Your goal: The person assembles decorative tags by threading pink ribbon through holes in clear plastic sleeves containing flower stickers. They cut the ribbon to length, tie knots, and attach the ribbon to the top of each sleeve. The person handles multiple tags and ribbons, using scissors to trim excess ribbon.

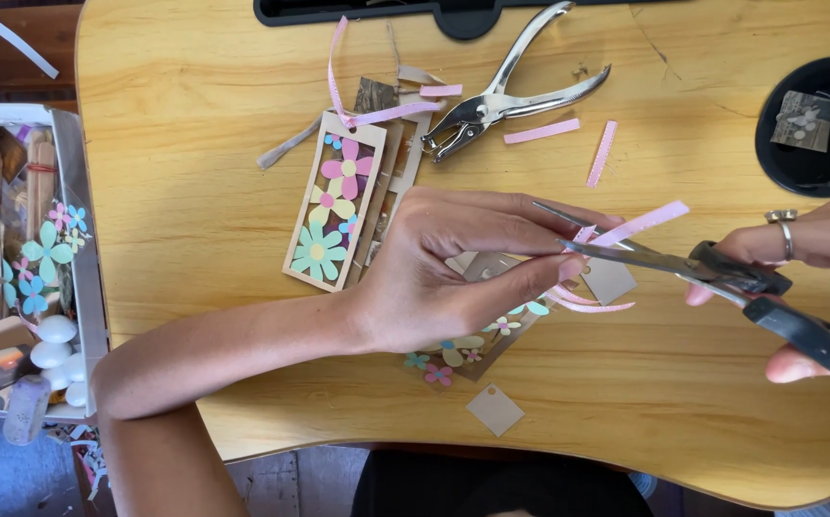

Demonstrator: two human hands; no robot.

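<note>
My left hand (pixel 453 268) reaches across the wooden table (pixel 185 211) and pinches a pink ribbon (pixel 640 222) tied to a flowered bookmark (pixel 468 349) that lies partly under my palm. My right hand (pixel 817 278), with a ring on one finger, grips black-handled scissors (pixel 712 270). Their blades are open around the ribbon close to my left fingertips. A second bookmark (pixel 334 201) with cut-out pastel flowers lies to the left of my left hand.
A metal hole punch (pixel 511 91) and pink ribbon scraps (pixel 541 131) lie at the back. A black round dish (pixel 822 124) holds a small card at right. A small tan tag (pixel 494 410) lies near the front edge. A box of craft supplies (pixel 22 268) stands left.
</note>
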